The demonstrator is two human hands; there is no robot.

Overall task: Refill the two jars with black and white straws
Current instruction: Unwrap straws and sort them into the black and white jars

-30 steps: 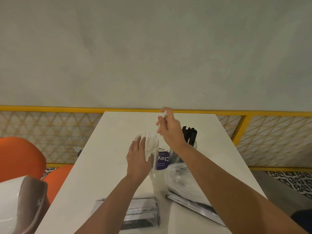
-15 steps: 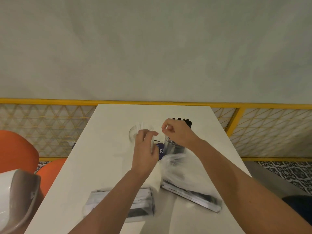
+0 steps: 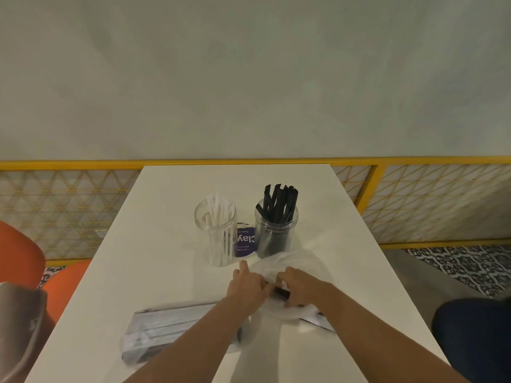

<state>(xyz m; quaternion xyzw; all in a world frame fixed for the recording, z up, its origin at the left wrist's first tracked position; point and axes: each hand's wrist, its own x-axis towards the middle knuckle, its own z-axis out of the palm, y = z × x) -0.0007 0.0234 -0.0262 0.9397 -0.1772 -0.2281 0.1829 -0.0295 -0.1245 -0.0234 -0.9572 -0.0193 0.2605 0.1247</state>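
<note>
White-topped, the table (image 3: 166, 205) carries a clear round jar of thin white straws (image 3: 215, 230) and a clear round jar of thick black straws (image 3: 276, 228), upright side by side, a purple printed card (image 3: 244, 241) between them. Just nearer, the left grip (image 3: 246, 286) and right grip (image 3: 301, 290) both clench a crumpled clear plastic bag (image 3: 293, 261) with something black inside. A flat plastic-wrapped packet (image 3: 166, 333) lies under the left forearm.

The left arm (image 3: 193, 344) and right arm (image 3: 373, 335) rise from the bottom edge and meet at lower centre. The left hand (image 3: 247, 286) has its thumb raised and fingers curled. The right hand (image 3: 302, 289) is just beside it, knuckles up, fingers bent down. Both grip a bag (image 3: 289, 261).
</note>
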